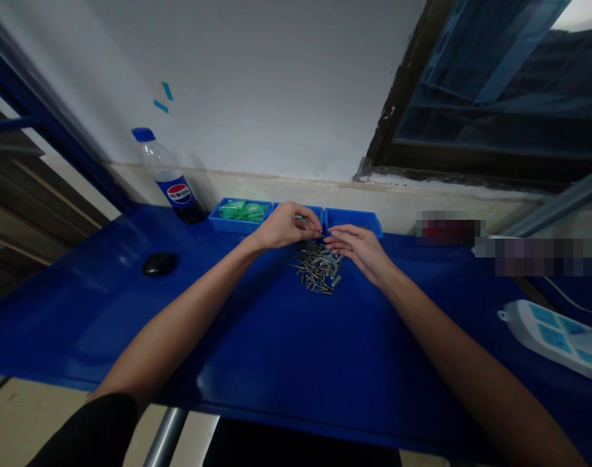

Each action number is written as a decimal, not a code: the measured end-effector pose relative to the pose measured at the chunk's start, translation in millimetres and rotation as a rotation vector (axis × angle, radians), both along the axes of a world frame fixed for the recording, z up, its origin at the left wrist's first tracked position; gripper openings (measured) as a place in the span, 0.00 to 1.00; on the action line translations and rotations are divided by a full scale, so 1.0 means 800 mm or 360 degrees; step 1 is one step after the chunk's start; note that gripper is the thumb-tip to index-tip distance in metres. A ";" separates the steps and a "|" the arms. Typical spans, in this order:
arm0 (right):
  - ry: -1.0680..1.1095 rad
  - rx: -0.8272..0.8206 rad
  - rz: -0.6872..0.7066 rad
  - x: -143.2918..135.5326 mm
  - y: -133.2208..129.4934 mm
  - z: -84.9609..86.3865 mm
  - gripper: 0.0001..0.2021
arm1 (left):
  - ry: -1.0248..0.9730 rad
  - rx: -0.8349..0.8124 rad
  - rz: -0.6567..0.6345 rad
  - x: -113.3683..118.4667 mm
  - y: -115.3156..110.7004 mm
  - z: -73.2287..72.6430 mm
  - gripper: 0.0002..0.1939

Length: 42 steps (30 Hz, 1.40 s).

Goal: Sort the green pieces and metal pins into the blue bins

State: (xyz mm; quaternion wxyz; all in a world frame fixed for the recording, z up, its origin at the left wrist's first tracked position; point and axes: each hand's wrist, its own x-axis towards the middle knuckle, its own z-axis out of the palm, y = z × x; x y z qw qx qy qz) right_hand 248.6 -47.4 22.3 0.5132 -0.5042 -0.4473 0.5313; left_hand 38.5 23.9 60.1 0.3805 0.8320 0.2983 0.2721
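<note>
My left hand [292,227] is closed in a pinch over the pile, with a small thin screw-like piece [321,234] at its fingertips. Facing it from the right, my right hand [358,248] has its thumb and fingers drawn together near that piece. What the right fingertips hold, if anything, is too small to make out. Below both hands lies a loose heap of brass-coloured screws [311,272], mixed with grey plastic wall plugs [335,281]. Part of this heap is hidden by the right fingers.
Behind the hands stand three blue bins; the left bin [235,225] holds green packets [242,210]. A cola bottle [176,188] and a black mouse [159,264] are on the left. A white power strip [553,331] lies at the right of the blue table [286,363], near the wall.
</note>
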 end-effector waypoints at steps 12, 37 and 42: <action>0.0078 0.0038 0.0066 -0.003 -0.002 -0.006 0.14 | -0.0001 -0.0068 0.0033 0.008 0.000 -0.016 0.16; -0.0074 0.0182 -0.0499 0.013 0.007 -0.008 0.12 | 0.1078 0.0597 0.0106 -0.006 0.003 -0.024 0.15; -0.0106 0.0161 -0.0483 0.011 0.008 -0.008 0.11 | 0.0776 0.0602 0.0118 -0.009 0.005 -0.014 0.11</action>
